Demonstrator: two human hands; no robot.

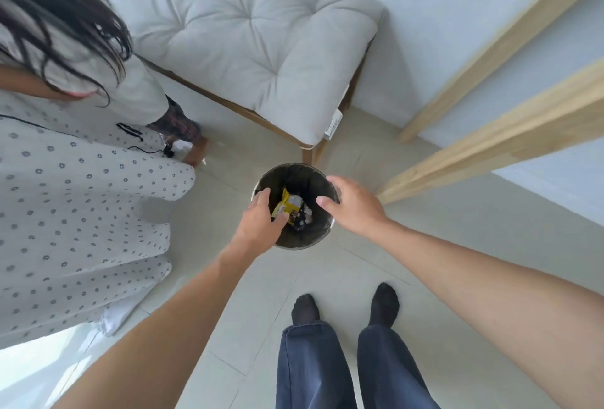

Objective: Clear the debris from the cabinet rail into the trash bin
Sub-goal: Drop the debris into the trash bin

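Trash bin (295, 243): small, round, dark-lined, standing on the floor (408, 278) just near of the chair leg, between both outstretched arms. Contents: a yellow wrapper (285, 206) and dark scraps at the bottom.

Left hand (258, 222): over the bin's left rim, fingers curled down into the opening; whether it grips anything cannot be told.

Right hand (351, 203): over the far right rim, fingers loosely spread, holding nothing visible.

Progress: apparently the dumping stage (debris seems to be going in, or just gone). The cabinet rail is out of view, so what remains there is unknown.

Surroundings: pale tiled floor; cushioned chair (255, 33) at far centre; light wooden table legs (490, 147) at right; a second person in a dotted garment (65, 212) at left.
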